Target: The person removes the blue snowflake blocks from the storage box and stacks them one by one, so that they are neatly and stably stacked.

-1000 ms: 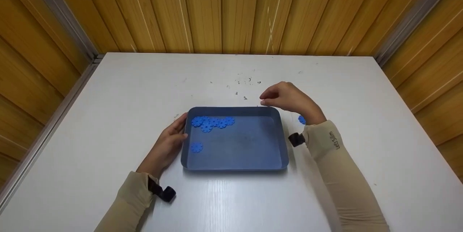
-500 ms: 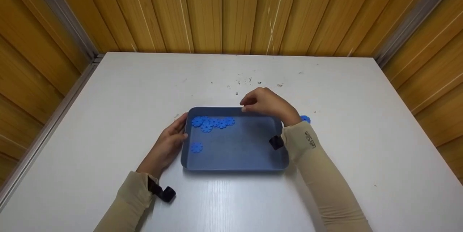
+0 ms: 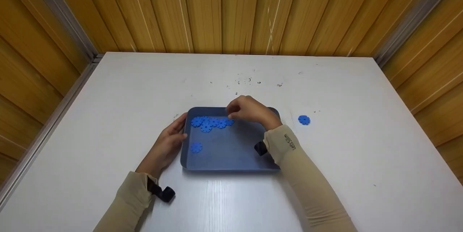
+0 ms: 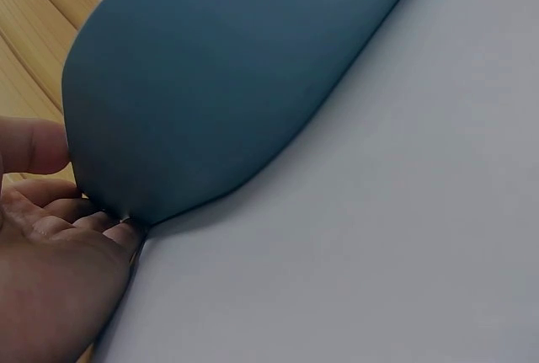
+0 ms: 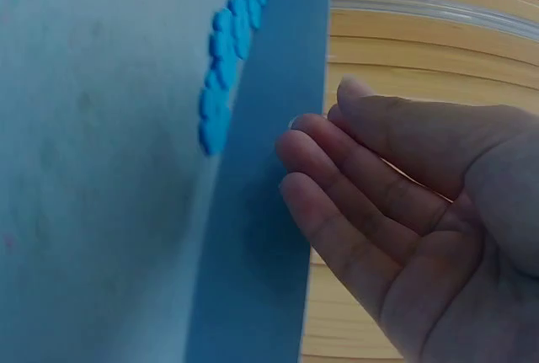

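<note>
Panels [image 3: 206, 11] with the look of wood stand behind a white worktop [image 3: 379, 141] and at its left and right sides. On this worktop lies a tray [image 3: 224, 152], blue-grey, with low walls and rounded corners. Inside it, in the far left part, several blue discs [image 3: 206, 127] with notched edges lie in a group and partly overlap one another; their exact number I cannot tell. One more disc [image 3: 196, 147] lies alone in the tray, near the left wall, on the near side of this group.

The left hand [image 3: 170, 143] is at the left side of the tray. Its fingers and thumb are not curled around anything; they rest against the outer side of the wall. The right hand [image 3: 249, 108] is above the far wall of the tray, with its fingers loosely bent and the thumb close to them. It is half open, and nothing shows in it; its fingertips are near the right end of the group, but apart from it.

Both arms wear beige sleeves [image 3: 307, 185], and a black block [image 3: 168, 194] sits at each wrist. To the right of the tray, a single loose disc [image 3: 304, 120] lies on the worktop. Small dark marks [image 3: 249, 80] are scattered beyond the tray.
</note>
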`<action>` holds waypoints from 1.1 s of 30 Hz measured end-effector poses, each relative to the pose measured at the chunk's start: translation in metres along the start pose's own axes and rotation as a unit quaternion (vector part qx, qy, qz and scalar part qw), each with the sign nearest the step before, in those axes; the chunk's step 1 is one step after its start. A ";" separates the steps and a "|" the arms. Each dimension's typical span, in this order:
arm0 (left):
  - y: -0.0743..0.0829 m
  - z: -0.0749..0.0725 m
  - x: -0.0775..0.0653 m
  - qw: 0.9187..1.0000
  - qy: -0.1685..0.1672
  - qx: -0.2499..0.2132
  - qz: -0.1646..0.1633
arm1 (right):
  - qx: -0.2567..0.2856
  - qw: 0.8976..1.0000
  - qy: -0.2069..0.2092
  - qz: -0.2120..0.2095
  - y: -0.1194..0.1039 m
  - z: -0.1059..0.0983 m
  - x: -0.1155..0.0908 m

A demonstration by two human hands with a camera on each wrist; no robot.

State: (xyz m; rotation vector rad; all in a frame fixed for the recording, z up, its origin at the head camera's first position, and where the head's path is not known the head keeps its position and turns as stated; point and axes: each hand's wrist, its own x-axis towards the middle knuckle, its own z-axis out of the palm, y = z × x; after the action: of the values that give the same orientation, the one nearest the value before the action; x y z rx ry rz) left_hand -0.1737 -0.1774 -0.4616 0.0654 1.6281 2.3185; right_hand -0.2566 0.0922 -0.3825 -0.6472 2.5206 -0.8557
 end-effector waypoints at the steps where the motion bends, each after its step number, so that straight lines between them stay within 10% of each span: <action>1: 0.000 0.000 0.000 1.000 0.000 0.001 0.000 | 0.001 1.000 -0.001 0.000 0.000 0.002 0.001; 33: -0.001 -0.001 0.002 1.000 0.004 0.001 -0.007 | -0.042 0.999 0.023 0.003 -0.009 0.044 0.014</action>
State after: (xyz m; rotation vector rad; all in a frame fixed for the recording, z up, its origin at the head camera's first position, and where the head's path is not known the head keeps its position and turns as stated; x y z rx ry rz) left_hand -0.1755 -0.1778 -0.4628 0.0438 1.6296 2.3099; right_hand -0.2435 0.0577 -0.4119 -0.6526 2.6115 -0.7734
